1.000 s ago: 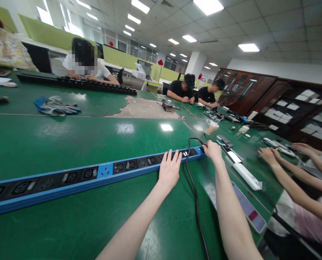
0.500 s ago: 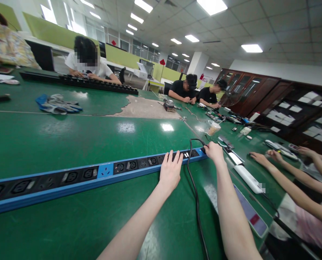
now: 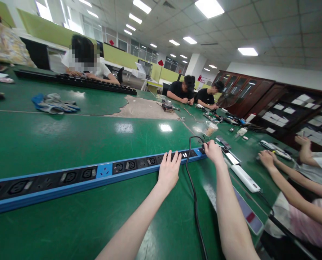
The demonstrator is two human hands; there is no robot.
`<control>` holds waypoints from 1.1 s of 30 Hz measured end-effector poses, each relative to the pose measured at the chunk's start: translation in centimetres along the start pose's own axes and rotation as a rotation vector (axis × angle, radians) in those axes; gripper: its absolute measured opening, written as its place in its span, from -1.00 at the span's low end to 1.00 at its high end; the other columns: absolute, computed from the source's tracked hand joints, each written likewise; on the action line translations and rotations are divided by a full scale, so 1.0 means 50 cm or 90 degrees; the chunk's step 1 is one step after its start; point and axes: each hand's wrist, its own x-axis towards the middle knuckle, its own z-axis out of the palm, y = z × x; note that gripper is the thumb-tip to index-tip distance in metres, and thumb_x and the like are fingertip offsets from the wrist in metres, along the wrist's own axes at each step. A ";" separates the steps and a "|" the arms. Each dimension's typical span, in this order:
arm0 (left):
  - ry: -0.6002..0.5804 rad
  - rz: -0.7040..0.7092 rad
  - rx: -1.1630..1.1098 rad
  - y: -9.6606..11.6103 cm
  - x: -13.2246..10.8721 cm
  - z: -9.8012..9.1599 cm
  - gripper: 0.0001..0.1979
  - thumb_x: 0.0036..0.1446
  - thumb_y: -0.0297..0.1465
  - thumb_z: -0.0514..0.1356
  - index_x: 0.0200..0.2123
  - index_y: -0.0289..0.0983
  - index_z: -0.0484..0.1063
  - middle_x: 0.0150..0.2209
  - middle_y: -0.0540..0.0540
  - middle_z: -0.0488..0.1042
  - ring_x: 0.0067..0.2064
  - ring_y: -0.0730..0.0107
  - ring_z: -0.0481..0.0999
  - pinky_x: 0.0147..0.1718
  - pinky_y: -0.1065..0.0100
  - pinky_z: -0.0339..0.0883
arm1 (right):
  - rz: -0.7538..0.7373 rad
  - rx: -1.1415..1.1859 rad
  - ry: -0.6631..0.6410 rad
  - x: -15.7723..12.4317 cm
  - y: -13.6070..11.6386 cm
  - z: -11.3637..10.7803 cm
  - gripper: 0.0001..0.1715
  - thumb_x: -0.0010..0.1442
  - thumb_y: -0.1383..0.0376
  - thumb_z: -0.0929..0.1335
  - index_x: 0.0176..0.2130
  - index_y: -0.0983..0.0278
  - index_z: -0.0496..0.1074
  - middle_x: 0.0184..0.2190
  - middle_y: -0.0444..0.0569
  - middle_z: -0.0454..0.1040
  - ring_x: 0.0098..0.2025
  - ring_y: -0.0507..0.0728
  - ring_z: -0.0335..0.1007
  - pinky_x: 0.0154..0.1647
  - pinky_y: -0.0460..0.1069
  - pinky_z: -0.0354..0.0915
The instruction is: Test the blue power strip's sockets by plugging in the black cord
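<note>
A long blue power strip [image 3: 104, 171] with black sockets lies across the green table, from the left edge to near my right hand. My left hand [image 3: 169, 169] rests on the strip toward its right end, fingers stretched out and slightly apart, holding nothing. At the strip's right end, my right hand [image 3: 214, 151] has its fingers closed on a black plug [image 3: 203, 148], most of it hidden by the fingers. The plug's black cord [image 3: 193, 184] loops up over the strip and runs down between my forearms.
A phone [image 3: 247, 211] and a white power strip [image 3: 244, 177] lie right of my right arm. A co-worker's hands [image 3: 267, 159] are beyond them. Blue-grey gloves [image 3: 55, 104], a clear plastic cup [image 3: 211, 128] and a long black strip [image 3: 96, 83] lie farther back.
My hands stay at the same places on the strip. On the right, the nearby co-worker's hands have come together, and another person's hand has risen. The view has shifted slightly.
</note>
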 end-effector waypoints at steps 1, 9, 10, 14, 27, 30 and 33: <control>0.001 0.001 0.001 0.000 0.000 0.001 -0.19 0.11 -0.53 0.16 0.45 -0.23 0.09 0.45 -0.20 0.13 0.47 -0.01 0.04 0.44 -0.08 -0.15 | 0.011 0.017 0.005 0.002 -0.002 -0.002 -0.49 0.47 0.03 0.16 0.05 0.37 0.37 -0.22 0.24 0.57 -0.11 0.31 0.54 -0.07 0.08 0.31; 0.007 0.007 0.010 0.001 0.000 -0.001 -0.19 0.12 -0.52 0.15 0.46 -0.22 0.07 0.45 -0.19 0.14 0.47 0.00 0.05 0.43 -0.08 -0.13 | -0.008 0.084 0.065 0.003 0.020 -0.002 -0.59 0.43 0.00 0.21 0.00 0.20 0.43 0.01 0.12 0.49 -0.02 0.25 0.46 -0.08 0.07 0.31; 0.008 0.008 0.009 0.001 0.000 -0.002 -0.18 0.12 -0.53 0.15 0.46 -0.22 0.07 0.45 -0.19 0.14 0.47 0.00 0.06 0.43 -0.08 -0.13 | 0.009 0.096 0.078 0.004 0.033 -0.003 -0.60 0.42 0.03 0.22 -0.01 0.23 0.44 0.00 0.14 0.49 -0.01 0.26 0.45 -0.06 0.07 0.32; 0.003 0.005 0.000 0.001 0.001 -0.004 -0.17 0.11 -0.53 0.15 0.46 -0.22 0.06 0.46 -0.19 0.13 0.47 0.00 0.05 0.44 -0.07 -0.14 | 0.073 0.154 0.086 0.008 0.083 -0.003 -0.60 0.36 0.10 0.28 -0.04 0.32 0.51 -0.10 0.21 0.56 -0.01 0.31 0.47 0.00 0.10 0.33; -0.001 0.003 0.002 0.004 0.002 -0.007 -0.22 0.14 -0.52 0.14 0.44 -0.22 0.10 0.46 -0.16 0.13 0.47 0.01 0.05 0.44 -0.06 -0.16 | 0.133 0.129 0.044 0.021 0.089 0.033 -0.60 0.32 0.04 0.34 -0.11 0.31 0.54 -0.17 0.18 0.60 -0.05 0.28 0.52 -0.03 0.07 0.32; 0.002 0.003 -0.001 0.004 0.002 -0.007 -0.23 0.15 -0.52 0.13 0.44 -0.23 0.10 0.45 -0.17 0.14 0.47 0.01 0.05 0.44 -0.06 -0.15 | 0.132 0.120 0.050 0.022 0.086 0.035 -0.60 0.32 0.04 0.34 -0.10 0.30 0.53 -0.16 0.20 0.60 -0.06 0.30 0.52 -0.02 0.08 0.32; 0.005 0.001 0.000 0.004 0.001 -0.006 -0.22 0.13 -0.53 0.13 0.44 -0.23 0.10 0.45 -0.16 0.14 0.47 0.01 0.06 0.44 -0.06 -0.14 | 0.129 0.112 0.056 0.022 0.079 0.038 -0.60 0.33 0.05 0.33 -0.09 0.30 0.53 -0.14 0.21 0.59 -0.05 0.30 0.52 -0.02 0.09 0.32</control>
